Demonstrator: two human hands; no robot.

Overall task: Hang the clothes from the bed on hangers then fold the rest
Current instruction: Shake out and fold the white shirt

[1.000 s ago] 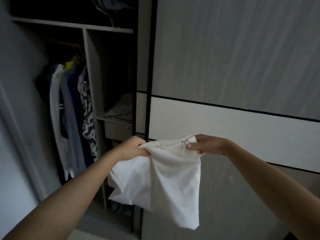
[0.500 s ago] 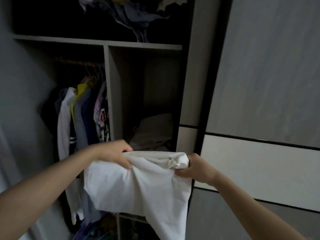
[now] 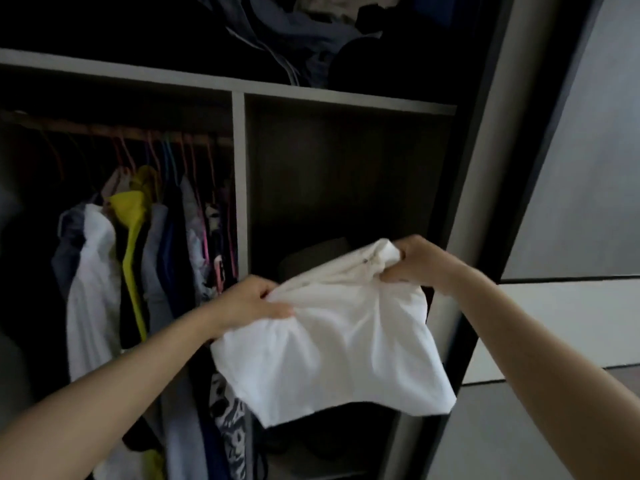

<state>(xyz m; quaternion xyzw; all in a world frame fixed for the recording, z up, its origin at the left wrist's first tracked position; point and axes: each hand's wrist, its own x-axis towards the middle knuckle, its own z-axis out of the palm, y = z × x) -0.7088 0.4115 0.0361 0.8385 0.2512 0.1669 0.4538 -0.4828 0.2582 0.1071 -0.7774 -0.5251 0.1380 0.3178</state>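
A folded white garment hangs in the air in front of an open wardrobe. My left hand grips its upper left edge. My right hand grips its bunched upper right corner, held a little higher than the left. The cloth droops below both hands and covers part of the shelf compartment behind it. A dark folded pile lies in that compartment, partly hidden by the garment.
Several clothes on coloured hangers hang from a rail in the left section. A top shelf holds a heap of dark clothes. A grey sliding door stands to the right.
The view has swung left and up toward the open wardrobe. Both hands have lifted the white garment toward the shelf compartment, the right hand rising above the left.
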